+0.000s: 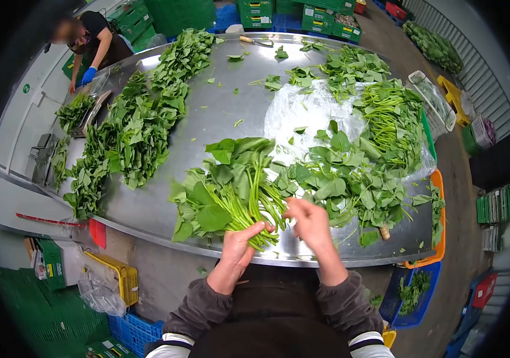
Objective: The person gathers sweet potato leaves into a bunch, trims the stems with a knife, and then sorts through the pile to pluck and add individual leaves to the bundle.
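Observation:
My left hand (239, 253) is wrapped round the lower stems of a leafy green bunch (231, 191) above the table's front edge. The bunch's leaves point up and to the left. Just right of its stems is my right hand (308, 224), fingers curled near the stem ends; whether it pinches a stem is too small to tell. Beyond it on the right lies a loose pile of greens (338, 179), partly over a clear plastic sheet (308, 116). Long rows of bunched greens (141, 131) lie on the left of the metal table (219, 107).
A co-worker (103, 42) with a blue glove stands at the back left by a scale (91, 113). A knife (256, 41) lies at the back edge. An orange crate (439, 221) and a blue crate (413, 292) stand at the right. A yellow crate (121, 274) is below left.

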